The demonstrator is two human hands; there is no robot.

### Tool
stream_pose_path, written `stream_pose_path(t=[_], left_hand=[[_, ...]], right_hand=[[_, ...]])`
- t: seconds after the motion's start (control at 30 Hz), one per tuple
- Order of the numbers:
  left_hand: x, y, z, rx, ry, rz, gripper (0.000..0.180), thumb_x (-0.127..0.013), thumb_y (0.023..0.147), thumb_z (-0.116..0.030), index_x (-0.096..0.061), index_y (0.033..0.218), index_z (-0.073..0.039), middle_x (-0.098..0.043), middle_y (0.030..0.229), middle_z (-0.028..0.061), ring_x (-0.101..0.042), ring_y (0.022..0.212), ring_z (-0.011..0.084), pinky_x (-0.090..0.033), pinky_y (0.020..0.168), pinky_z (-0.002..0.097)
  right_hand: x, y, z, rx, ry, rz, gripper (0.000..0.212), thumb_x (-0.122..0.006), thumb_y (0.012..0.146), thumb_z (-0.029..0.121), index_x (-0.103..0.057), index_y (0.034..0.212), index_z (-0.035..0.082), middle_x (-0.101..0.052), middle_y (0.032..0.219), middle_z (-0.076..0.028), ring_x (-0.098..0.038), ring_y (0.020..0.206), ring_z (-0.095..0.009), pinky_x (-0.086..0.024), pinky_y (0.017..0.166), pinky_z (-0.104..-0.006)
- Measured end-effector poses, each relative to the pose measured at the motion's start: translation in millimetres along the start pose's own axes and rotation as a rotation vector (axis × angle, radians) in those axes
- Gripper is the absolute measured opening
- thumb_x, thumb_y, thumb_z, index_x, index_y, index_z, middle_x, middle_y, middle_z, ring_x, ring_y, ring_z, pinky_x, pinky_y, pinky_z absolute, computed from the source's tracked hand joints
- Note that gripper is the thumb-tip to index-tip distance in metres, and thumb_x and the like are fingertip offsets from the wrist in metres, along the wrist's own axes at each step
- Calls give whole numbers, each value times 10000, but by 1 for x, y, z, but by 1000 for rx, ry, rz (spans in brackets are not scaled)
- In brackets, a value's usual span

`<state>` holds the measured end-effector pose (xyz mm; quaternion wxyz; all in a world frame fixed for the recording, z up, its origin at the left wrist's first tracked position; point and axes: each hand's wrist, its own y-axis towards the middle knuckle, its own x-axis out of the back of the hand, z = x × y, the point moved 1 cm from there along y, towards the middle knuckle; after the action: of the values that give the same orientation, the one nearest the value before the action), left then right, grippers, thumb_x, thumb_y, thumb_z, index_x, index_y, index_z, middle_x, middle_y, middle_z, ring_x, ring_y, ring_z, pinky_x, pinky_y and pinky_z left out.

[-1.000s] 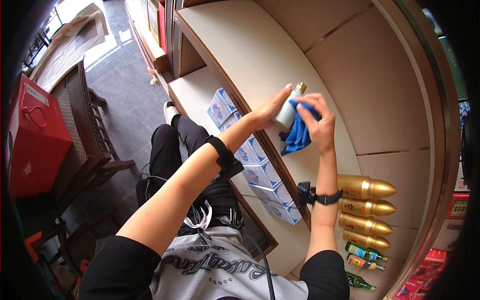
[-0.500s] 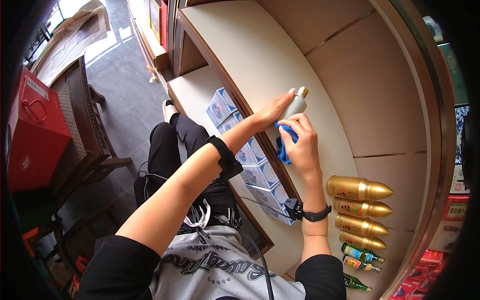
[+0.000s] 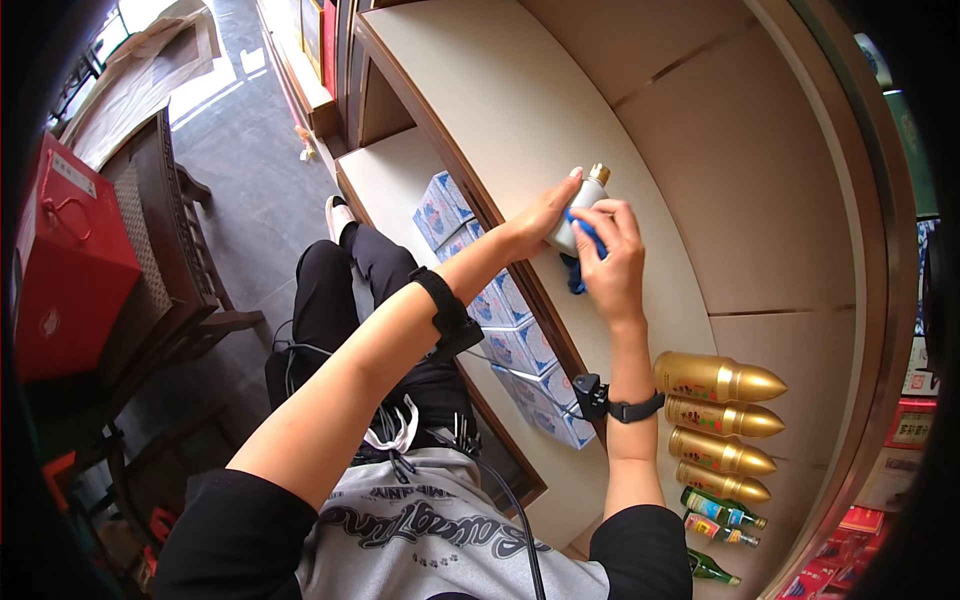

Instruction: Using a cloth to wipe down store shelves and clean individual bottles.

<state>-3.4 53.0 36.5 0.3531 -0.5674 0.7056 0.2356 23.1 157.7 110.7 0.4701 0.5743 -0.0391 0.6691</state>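
A pale grey-white bottle (image 3: 592,196) with a gold cap is held tilted over the shelf (image 3: 655,255). My left hand (image 3: 540,220) grips it from the left side, with the thumb along the bottle toward the cap. My right hand (image 3: 614,262) is closed on a blue cloth (image 3: 576,276) and presses it to the bottle's side. Part of the cloth hangs below my fingers. The bottle's lower end is partly hidden behind my hands.
Several gold bullet-shaped bottles (image 3: 725,377) and some green glass bottles (image 3: 712,566) stand on the shelf to the right. Blue-and-white boxes (image 3: 520,347) fill the lower shelf. On the left are a red gift bag (image 3: 80,265) and a dark wooden chair (image 3: 175,240).
My right hand has moved up along the bottle with the blue cloth, closer to the cap. The bottle has shifted slightly up and left in my left hand.
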Motion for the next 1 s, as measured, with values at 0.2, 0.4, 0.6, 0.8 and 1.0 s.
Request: stream_pose_path(t=[0.2,0.4,0.6,0.8,1.0], left_hand=[[1,2,3,-27,161,40,565,-364,923,-551,-532,1060,-29,-559,886,79,-558,771,156,-478,662,293],[15,14,12,15,-221,37,552,-423,877,-594,-543,1028,-76,-586,858,104,-605,755,231,-512,651,376],[20,9,-1,108,-272,64,520,-533,833,-557,-545,1061,-90,-598,888,110,-601,781,263,-509,657,429],[18,13,0,118,-345,-1,407,-580,843,-465,-544,1073,-131,-595,905,71,-599,819,223,-510,683,388],[26,17,7,63,-454,74,473,-557,846,-507,-530,1089,-103,-584,995,80,-580,942,211,-498,822,393]], right_hand=[[12,-21,10,43,-24,164,137,-651,730,15,-655,861,54,-544,855,-59,-547,801,-246,-469,694,-353],[31,-18,-17,-151,209,213,120,-643,759,16,-659,878,20,-568,849,-69,-572,822,-211,-462,731,-295],[24,11,-44,-208,419,-171,117,-618,838,68,-658,927,3,-575,911,-69,-558,880,-170,-437,802,-262],[-8,28,-59,-159,402,-212,124,-635,824,88,-671,935,44,-574,926,-69,-566,876,-191,-449,793,-287],[-11,9,-34,-103,389,-157,134,-652,795,57,-669,927,68,-541,914,-60,-539,861,-193,-441,784,-284]])
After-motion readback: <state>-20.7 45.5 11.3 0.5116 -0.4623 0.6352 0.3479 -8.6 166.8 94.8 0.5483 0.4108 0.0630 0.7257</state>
